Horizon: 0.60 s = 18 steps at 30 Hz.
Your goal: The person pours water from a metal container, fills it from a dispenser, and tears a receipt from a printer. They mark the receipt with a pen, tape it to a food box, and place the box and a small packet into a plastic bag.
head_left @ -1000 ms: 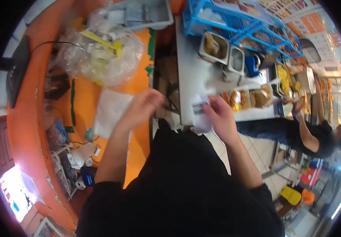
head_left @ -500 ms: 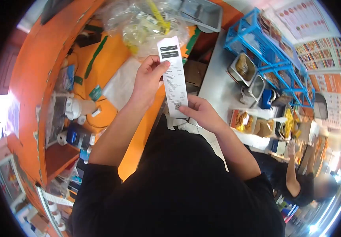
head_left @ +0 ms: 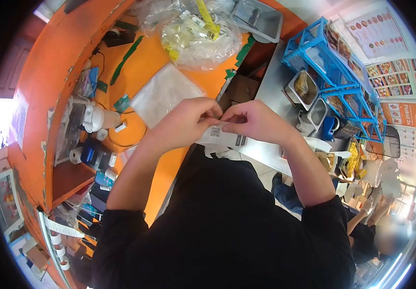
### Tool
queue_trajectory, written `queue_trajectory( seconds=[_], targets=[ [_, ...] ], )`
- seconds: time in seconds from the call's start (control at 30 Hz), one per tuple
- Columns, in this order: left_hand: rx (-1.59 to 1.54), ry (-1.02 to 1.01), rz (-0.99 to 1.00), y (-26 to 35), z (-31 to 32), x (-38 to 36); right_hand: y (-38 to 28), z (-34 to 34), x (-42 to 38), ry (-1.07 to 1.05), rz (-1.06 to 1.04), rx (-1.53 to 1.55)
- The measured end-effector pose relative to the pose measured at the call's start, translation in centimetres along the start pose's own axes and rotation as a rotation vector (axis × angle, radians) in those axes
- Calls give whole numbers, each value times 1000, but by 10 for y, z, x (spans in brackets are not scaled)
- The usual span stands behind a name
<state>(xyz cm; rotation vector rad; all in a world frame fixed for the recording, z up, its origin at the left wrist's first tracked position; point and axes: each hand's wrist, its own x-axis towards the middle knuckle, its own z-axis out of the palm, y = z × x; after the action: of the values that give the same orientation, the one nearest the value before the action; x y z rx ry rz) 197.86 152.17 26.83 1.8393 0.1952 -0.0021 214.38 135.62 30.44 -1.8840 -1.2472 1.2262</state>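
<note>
A white printed receipt (head_left: 213, 138) is bent over in front of my chest, its QR code facing up and a dark printed block showing at its right end. My left hand (head_left: 189, 121) pinches it from the left, thumb and fingers near the fold. From the right, my right hand (head_left: 260, 122) grips it too, thumb beside the QR code. The two hands almost meet at the fingertips. Part of the paper is hidden behind my fingers. Just beyond my left hand, flat clear plastic bags (head_left: 162, 94) lie on the orange counter (head_left: 121, 77).
Bundled clear plastic bags (head_left: 201, 41) with yellow tape sit at the counter's far end, by a grey tub (head_left: 263, 21). Metal food pans (head_left: 302, 89) and a blue rack (head_left: 333, 72) stand right. A cup (head_left: 94, 119) is left. Another person (head_left: 364, 241) works at lower right.
The receipt was held upright at full length and is now folded over. My hands have come together, the left moving down and the right up. The view has shifted slightly.
</note>
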Motion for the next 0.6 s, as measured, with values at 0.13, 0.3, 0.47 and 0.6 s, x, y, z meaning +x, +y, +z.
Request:
queue_trajectory(
  seconds=[0.13,0.3,0.47,0.6],
  targets=[
    [71,-21,-51,-3,1,3,12,-4,-5,34,37,-34],
    [15,-44,-42,-8,16,18,13,-3,-13,186,-45,10],
    [-364,7,-30,-29,32,35,21,0,-19,359,-74,114],
    [-601,62,-83,-26,42,37,31,4,-26,405,-75,339]
  ],
)
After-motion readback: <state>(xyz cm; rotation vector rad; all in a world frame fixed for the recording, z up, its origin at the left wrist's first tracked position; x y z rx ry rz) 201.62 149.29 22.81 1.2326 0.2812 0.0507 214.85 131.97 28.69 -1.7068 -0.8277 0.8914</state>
